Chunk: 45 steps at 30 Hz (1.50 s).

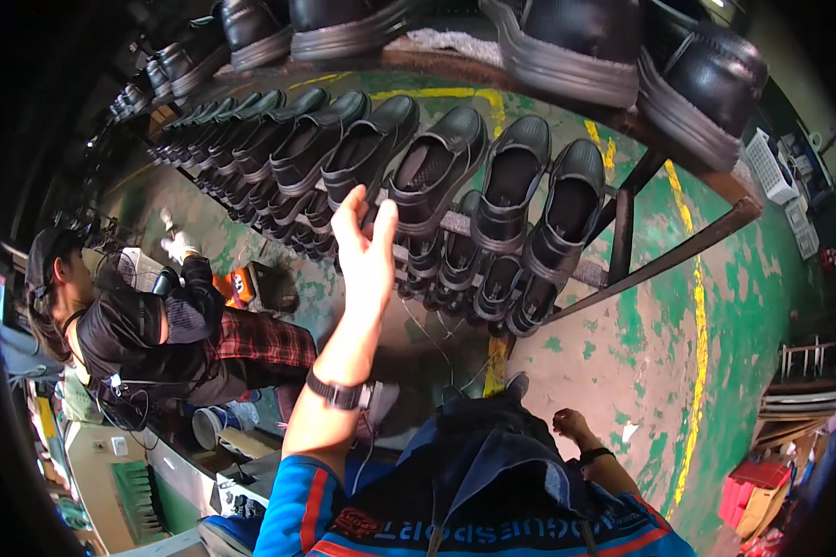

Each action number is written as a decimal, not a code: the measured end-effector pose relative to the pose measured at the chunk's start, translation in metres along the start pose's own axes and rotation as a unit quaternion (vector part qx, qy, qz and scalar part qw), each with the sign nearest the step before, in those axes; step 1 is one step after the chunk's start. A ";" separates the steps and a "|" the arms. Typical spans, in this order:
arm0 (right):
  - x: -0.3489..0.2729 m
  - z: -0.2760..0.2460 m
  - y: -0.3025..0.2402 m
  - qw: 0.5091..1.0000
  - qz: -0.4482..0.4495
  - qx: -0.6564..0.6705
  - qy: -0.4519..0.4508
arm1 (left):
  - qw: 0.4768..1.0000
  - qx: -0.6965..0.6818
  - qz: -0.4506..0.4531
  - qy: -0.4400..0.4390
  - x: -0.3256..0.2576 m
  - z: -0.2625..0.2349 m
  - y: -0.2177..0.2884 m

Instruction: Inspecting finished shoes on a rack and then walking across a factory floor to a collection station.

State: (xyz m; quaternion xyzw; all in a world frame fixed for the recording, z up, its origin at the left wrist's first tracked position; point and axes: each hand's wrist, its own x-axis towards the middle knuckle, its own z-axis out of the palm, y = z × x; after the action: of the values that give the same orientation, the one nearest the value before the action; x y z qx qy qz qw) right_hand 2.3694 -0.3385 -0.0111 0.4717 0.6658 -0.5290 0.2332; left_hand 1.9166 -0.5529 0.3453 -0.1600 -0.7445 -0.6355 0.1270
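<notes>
My left hand (367,251) is raised at a rack of black slip-on shoes, thumb and fingers spread apart with nothing held. Its fingertips are by the heel of one black shoe (367,148); whether they touch it I cannot tell. Just right of the hand sits another black slip-on shoe (439,167), then a shoe (513,186) with its dark insole showing and the end shoe (567,209). My right hand (569,424) hangs low near my side, away from the rack, its fingers loosely bent and nothing seen in them.
Large black shoes (576,51) stand on the upper rack bar, whose metal frame (659,265) juts out at right. Lower rows of shoes hang beneath. At left a co-worker (149,325) in white gloves sits beside a bench. Red boxes (752,497) lie at lower right.
</notes>
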 end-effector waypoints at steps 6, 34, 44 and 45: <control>0.008 0.003 -0.044 0.998 -0.059 0.014 -0.027 | 0.914 -0.123 -0.360 -0.144 0.031 0.026 -0.008; -0.228 0.039 -0.339 0.796 -0.515 0.256 -0.187 | 0.760 -0.472 -0.415 -0.168 -0.110 -0.131 0.015; -0.254 0.037 -0.345 0.741 -0.666 0.041 -0.081 | 0.718 -0.524 -0.428 -0.165 -0.106 -0.111 0.017; -0.257 0.039 -0.349 0.741 -0.666 0.039 -0.078 | 0.716 -0.522 -0.435 -0.161 -0.104 -0.108 0.019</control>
State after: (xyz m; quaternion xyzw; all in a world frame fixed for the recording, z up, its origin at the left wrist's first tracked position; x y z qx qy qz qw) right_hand 2.1720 -0.4711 0.3533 -0.1266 0.7684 -0.6101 -0.1460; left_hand 2.0179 -0.6651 0.3388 0.0406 -0.2909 -0.8733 -0.3886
